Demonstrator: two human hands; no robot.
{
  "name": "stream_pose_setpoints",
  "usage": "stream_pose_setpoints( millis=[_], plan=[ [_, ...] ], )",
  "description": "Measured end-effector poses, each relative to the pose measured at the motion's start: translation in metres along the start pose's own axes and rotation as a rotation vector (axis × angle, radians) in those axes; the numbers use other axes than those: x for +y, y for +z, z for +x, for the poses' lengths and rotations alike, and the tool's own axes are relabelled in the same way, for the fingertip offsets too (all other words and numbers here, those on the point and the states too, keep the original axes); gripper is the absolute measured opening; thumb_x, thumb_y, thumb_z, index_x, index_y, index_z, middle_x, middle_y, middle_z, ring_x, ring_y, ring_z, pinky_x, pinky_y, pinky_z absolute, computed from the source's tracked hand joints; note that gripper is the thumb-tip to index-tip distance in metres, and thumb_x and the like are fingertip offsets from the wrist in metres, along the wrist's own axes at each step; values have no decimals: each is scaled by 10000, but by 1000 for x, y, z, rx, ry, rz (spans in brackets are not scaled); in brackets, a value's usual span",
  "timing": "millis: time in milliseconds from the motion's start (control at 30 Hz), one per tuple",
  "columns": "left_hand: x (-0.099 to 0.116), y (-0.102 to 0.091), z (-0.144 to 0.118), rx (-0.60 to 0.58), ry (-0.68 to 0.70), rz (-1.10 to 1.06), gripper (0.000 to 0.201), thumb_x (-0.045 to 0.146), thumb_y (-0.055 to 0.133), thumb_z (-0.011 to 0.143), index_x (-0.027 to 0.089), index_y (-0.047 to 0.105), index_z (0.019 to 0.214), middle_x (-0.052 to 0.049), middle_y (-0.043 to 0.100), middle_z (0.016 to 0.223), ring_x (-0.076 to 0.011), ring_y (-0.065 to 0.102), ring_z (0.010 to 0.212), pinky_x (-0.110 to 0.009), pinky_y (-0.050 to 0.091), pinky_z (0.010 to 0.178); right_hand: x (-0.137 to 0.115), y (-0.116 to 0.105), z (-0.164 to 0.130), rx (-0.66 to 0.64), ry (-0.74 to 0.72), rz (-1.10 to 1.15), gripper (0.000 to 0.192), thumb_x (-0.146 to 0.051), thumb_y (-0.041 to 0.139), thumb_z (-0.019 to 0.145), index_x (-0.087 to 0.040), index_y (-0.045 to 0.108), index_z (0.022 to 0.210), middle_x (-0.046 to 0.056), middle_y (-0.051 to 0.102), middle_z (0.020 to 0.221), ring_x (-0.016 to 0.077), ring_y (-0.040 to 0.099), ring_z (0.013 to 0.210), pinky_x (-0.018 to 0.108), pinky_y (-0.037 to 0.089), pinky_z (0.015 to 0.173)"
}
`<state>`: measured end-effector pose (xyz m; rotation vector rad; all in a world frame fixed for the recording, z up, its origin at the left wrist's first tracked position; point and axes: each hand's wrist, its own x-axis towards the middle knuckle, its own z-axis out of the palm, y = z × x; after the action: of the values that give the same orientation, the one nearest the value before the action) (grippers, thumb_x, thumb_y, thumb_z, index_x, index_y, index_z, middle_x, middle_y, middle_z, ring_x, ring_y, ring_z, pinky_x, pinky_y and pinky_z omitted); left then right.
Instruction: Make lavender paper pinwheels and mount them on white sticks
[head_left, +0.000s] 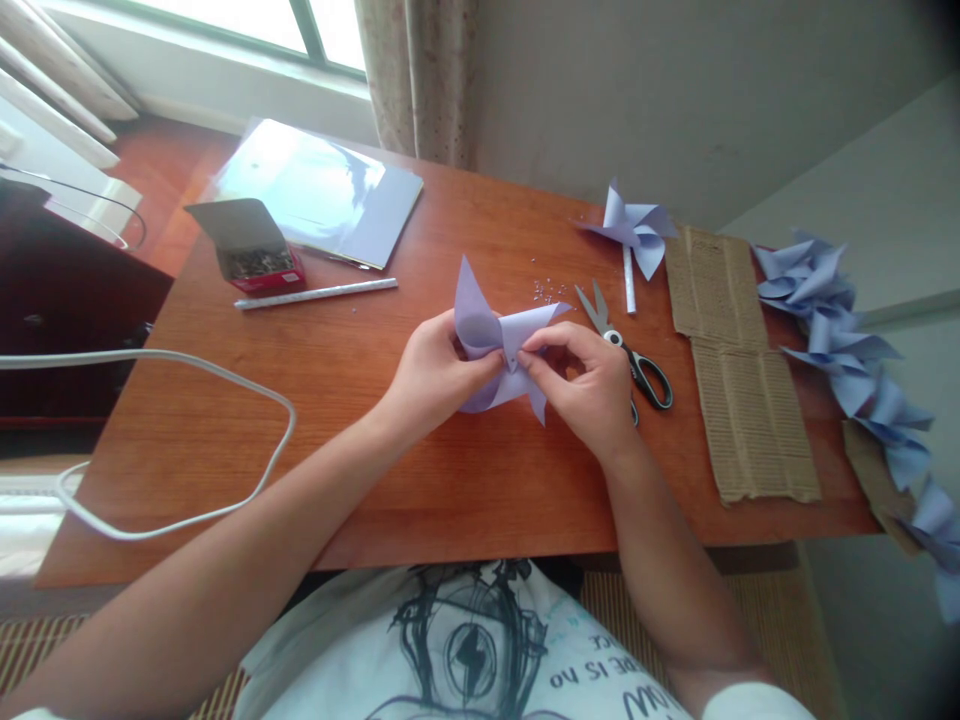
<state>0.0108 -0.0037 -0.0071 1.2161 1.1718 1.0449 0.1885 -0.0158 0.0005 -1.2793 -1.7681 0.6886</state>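
A lilac paper pinwheel point(519, 330) is held up over the middle of the table between both hands. My left hand point(442, 365) grips it from the left, thumb pressed near its centre and fingers behind the blades. My right hand point(589, 375) pinches at the centre from the right, thumb and forefinger together; whether a small pin is between them I cannot make out. Just right of that hand lie scissors point(649, 380) with dark handles, their blades apart. Tiny beads point(551, 290) are scattered behind the pinwheel.
A rolled paper stick point(315, 292) lies beside an open red box of small metal pieces point(262, 265). Behind are glossy sheets point(322, 190). A pinwheel on a stick point(634, 230), corrugated cardboard point(742, 380) and several pinwheels point(847, 350) occupy the right. A white cable point(289, 420) loops at left.
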Motion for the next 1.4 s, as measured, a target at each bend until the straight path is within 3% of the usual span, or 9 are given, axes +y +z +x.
stream_pose_setpoints(
  millis=[433,867,1233,1400],
  plan=[
    [2,-1,0,-15,-14,6,235,240,741,698,140,721,909,-33,749,864,-226,699,836,-281,548,729,3,1,0,21,17,25,46,-193,707,857,-235,695,842,-3,693,798,158,622,684,293,493,608],
    [4,-1,0,-38,-31,-36,264,237,779,696,129,723,931,-44,763,894,-233,708,855,-295,555,757,1,0,2,38,-189,-165,132,-118,662,881,-248,671,863,-4,677,806,156,598,696,298,481,638],
    [7,-1,-1,-48,-94,-131,425,342,859,649,119,728,987,-77,770,951,-249,712,893,-310,564,782,-1,-1,3,40,-197,-187,114,-145,658,892,-256,662,867,2,683,815,161,597,694,299,491,632],
    [5,-1,-1,-27,-89,-107,384,309,856,648,120,729,958,-57,767,906,-228,704,847,-290,555,752,0,0,3,30,-208,-185,118,-139,651,896,-255,658,874,3,682,810,161,596,698,298,496,642]
  ],
)
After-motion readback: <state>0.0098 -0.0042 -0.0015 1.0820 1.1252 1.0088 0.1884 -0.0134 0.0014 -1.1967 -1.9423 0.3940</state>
